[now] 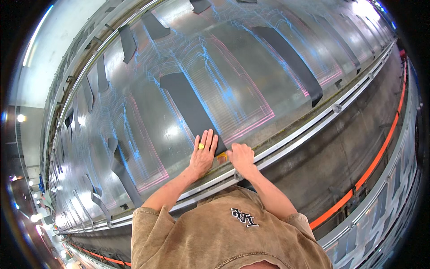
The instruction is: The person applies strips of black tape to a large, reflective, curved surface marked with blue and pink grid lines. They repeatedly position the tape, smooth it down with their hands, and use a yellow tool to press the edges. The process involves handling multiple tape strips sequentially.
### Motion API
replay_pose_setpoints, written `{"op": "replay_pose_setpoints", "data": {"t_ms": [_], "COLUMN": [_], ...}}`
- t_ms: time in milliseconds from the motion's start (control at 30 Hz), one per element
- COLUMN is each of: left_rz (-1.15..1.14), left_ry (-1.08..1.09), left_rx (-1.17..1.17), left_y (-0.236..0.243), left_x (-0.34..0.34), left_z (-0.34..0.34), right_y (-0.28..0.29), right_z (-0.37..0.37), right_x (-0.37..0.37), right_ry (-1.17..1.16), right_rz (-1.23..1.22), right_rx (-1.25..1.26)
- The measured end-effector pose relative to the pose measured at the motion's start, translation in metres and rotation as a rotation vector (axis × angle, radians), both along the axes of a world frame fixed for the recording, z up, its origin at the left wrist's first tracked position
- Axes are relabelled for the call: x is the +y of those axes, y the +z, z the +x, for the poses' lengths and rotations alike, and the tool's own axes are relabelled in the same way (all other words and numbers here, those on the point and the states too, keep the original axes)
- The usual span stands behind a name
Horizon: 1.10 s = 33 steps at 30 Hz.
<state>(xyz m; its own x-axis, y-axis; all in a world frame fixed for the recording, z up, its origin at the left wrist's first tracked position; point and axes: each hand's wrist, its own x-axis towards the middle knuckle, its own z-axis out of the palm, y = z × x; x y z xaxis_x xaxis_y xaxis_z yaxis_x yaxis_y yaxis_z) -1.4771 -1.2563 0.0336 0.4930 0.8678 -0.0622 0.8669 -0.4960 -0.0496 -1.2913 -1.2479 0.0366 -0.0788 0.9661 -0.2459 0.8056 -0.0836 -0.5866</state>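
A long dark grey strip (188,105) lies on a large shiny curved metal surface (233,76) marked with blue and pink projected lines. My left hand (204,152), with a yellow ring on one finger, presses flat on the strip's near end, fingers spread. My right hand (242,156) rests beside it at the surface's lower edge, fingers curled over a small yellow tool (222,156) that shows only partly between the two hands.
Several more dark strips (289,56) lie across the metal surface. A metal rail (313,125) runs along its near edge. Below it is a grey sloped wall with an orange stripe (371,166). Ceiling lights glow at left.
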Motion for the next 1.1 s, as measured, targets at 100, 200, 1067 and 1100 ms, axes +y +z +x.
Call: {"op": "replay_pose_setpoints", "data": {"t_ms": [100,200,1067,1100], "left_rz": [0.029,-0.07,-0.15,-0.155], "left_ry": [0.014,0.011,1.579,1.597], "left_rx": [0.04,-0.047,-0.97,-1.078], "left_y": [-0.003,0.01,0.029,0.019], "left_x": [-0.003,-0.001,-0.294,-0.295], "left_z": [-0.003,0.002,-0.355,-0.361], "right_y": [0.002,-0.008,0.053,0.054], "right_z": [0.001,0.015,-0.295,-0.306], "right_x": [0.0,0.003,-0.183,-0.187], "right_ry": [0.024,0.107,0.128,0.172], "right_rz": [0.028,0.055,-0.494,-0.543], "right_rx": [0.041,0.158,0.822,0.789]}}
